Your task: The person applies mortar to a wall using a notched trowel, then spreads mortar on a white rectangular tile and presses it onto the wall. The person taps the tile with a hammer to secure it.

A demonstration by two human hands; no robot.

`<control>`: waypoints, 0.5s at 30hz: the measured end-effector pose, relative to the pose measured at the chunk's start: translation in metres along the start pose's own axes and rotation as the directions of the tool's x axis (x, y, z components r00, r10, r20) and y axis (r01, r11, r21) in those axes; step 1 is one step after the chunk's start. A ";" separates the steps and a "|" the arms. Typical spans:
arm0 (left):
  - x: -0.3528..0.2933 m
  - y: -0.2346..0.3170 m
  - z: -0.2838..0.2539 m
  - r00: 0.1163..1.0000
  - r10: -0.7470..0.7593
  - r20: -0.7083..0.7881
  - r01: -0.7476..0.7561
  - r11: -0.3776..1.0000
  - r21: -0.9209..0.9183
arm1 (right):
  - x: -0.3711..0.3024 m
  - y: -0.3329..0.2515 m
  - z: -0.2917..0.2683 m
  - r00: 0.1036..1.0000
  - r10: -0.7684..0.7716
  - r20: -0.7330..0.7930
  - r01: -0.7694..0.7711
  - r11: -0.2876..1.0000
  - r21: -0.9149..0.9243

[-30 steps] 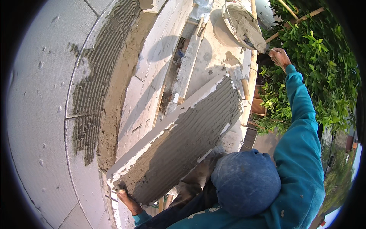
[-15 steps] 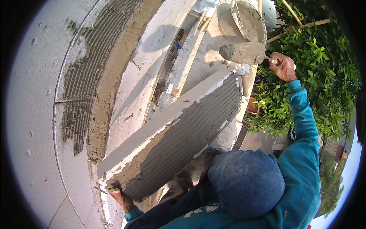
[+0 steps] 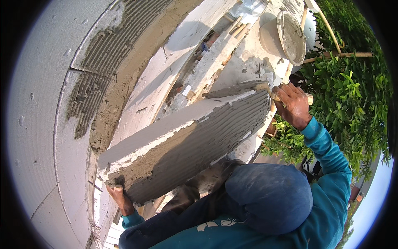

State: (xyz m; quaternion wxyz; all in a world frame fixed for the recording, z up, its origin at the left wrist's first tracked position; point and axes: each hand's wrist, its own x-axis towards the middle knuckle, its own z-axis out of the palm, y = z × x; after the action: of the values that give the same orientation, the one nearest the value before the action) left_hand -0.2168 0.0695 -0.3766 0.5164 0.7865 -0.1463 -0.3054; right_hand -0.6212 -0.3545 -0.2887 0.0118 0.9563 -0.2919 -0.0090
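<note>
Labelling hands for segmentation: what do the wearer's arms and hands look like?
The left hand and right hand are bare, without gloves. The right sleeve is long, teal and creased, with a cuff at the wrist; the left sleeve is teal too.

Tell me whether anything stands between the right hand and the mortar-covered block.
Only the trowel in the right hand; its blade is at the block's far end. The left hand touches the block directly.

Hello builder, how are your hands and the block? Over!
Left hand holds block corner. Right hand grips trowel by far end. Block face mortared. Bucket beyond, not blocking.
</note>
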 end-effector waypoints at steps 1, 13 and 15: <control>0.001 0.002 0.001 1.000 0.001 0.009 -0.001 1.000 -0.008 | 0.001 -0.010 -0.001 1.000 0.003 -0.006 -0.003 0.999 0.042; 0.003 0.004 0.007 0.997 -0.033 -0.068 0.030 0.998 -0.052 | 0.021 -0.122 0.014 0.988 -0.126 -0.094 0.151 0.928 0.342; 0.003 0.003 0.005 0.995 -0.014 -0.096 0.011 0.999 -0.033 | 0.015 -0.122 0.014 0.983 -0.121 -0.140 0.168 0.900 0.403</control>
State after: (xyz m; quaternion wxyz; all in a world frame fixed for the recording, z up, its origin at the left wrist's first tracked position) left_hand -0.2173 0.0632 -0.3766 0.5338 0.7927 -0.1111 -0.2727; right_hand -0.5406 -0.2619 -0.3058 -0.1749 0.9552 -0.2140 0.1054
